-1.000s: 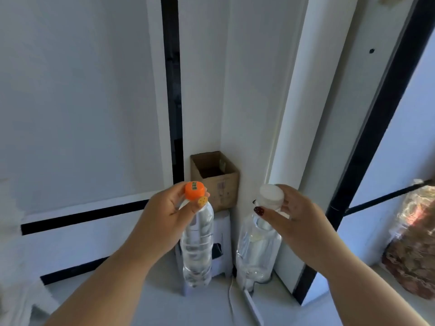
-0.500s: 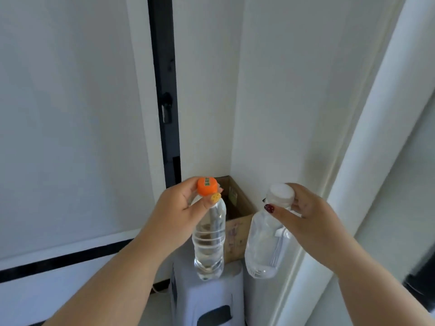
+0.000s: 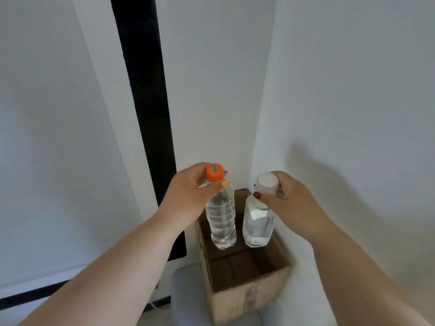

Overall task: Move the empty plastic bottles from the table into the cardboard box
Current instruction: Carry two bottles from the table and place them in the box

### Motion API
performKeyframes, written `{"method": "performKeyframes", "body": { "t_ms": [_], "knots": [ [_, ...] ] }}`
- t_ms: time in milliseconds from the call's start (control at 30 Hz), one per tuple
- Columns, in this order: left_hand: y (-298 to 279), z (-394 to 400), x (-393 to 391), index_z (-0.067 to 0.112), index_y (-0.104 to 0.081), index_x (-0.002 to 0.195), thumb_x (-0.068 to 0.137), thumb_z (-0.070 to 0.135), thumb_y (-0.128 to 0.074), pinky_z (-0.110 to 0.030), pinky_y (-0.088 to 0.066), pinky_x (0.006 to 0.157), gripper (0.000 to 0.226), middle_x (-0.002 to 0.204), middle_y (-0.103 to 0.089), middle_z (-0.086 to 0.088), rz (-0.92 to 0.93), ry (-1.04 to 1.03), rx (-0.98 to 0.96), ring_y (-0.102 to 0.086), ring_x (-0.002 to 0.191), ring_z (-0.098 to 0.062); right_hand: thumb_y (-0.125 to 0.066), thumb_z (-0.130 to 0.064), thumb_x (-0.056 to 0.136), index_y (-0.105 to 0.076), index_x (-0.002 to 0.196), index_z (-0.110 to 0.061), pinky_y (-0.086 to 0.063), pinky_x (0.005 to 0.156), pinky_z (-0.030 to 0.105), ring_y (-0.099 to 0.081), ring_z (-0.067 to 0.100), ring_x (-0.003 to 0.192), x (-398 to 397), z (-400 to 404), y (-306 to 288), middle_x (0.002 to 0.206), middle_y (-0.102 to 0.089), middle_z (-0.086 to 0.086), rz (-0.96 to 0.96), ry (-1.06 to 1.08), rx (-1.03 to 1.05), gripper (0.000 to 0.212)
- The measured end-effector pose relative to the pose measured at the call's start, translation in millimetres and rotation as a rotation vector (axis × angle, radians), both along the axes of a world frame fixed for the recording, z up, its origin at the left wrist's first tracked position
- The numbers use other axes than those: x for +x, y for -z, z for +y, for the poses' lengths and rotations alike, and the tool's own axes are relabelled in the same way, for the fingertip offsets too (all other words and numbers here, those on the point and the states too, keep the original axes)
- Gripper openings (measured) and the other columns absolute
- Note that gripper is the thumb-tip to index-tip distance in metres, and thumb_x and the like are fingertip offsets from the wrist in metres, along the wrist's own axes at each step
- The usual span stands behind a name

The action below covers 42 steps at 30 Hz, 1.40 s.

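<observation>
Head view: the left hand (image 3: 188,194) pinches the neck of a clear ribbed plastic bottle with an orange cap (image 3: 221,217), and the right hand (image 3: 289,198) grips a clear smooth plastic bottle with a white cap (image 3: 257,224) just under its lid. Both bottles hang upright (side by side, apart) over the open brown cardboard box (image 3: 244,295), which stands at 6 o'clock on a grey plastic stool (image 3: 188,300) in the white wall corner.
</observation>
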<state>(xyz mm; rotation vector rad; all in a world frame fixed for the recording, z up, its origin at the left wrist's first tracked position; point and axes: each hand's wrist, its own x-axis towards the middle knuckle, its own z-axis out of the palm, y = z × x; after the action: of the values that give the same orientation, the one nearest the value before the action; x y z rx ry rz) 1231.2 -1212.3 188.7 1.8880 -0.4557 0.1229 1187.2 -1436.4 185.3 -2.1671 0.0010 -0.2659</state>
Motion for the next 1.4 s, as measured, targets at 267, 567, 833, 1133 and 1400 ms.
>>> {"method": "performKeyframes", "body": {
  "t_ms": [267,567,833,1133,1400],
  "knots": [
    [101,-22,109,0.033,-0.076,0.087,0.073,0.02,-0.088,-0.006,-0.051,0.065,0.023,0.088,-0.078,0.018,0.282,-0.024,0.099,-0.071,0.084,0.005,-0.072,-0.023,0.078,-0.058,0.09,-0.036,-0.054,0.075,0.034,-0.065,0.011,0.087,119,-12,113,0.089,-0.068,-0.01,0.304,-0.063,-0.109,0.022],
    [168,-39,162,0.025,-0.071,0.108,0.073,0.026,-0.088,-0.031,-0.056,0.091,0.038,0.104,-0.073,0.005,0.384,-0.027,0.429,-0.067,0.099,-0.011,-0.071,-0.019,0.083,-0.061,0.102,-0.022,-0.055,0.079,0.037,-0.066,0.02,0.092,178,-17,187,0.098,-0.07,0.001,0.39,-0.062,-0.148,0.022],
    [199,-43,176,0.033,-0.069,0.105,0.077,0.038,-0.081,-0.036,-0.055,0.09,0.031,0.103,-0.072,0.008,0.322,-0.006,0.708,-0.065,0.098,-0.014,-0.065,-0.02,0.09,-0.058,0.104,-0.013,-0.041,0.072,0.026,-0.063,0.029,0.097,201,-13,216,0.108,-0.068,0.012,0.478,-0.007,-0.249,0.017],
    [231,-39,177,0.035,-0.065,0.113,0.084,0.046,-0.072,-0.032,-0.023,0.117,0.032,0.107,-0.073,0.01,0.112,-0.096,0.954,-0.06,0.113,-0.015,-0.06,-0.01,0.093,-0.055,0.116,-0.01,-0.046,0.088,0.031,-0.06,0.031,0.115,208,-6,241,0.123,-0.063,0.015,0.582,0.009,-0.389,0.023],
    [238,-39,179,0.031,-0.062,0.113,0.085,0.044,-0.07,-0.03,-0.029,0.107,0.032,0.11,-0.071,0.007,0.11,-0.119,1.012,-0.057,0.112,-0.022,-0.053,-0.001,0.094,-0.053,0.123,-0.008,-0.044,0.098,0.033,-0.058,0.031,0.121,209,1,255,0.129,-0.06,0.016,0.593,0.006,-0.46,0.03]
  ]
}}
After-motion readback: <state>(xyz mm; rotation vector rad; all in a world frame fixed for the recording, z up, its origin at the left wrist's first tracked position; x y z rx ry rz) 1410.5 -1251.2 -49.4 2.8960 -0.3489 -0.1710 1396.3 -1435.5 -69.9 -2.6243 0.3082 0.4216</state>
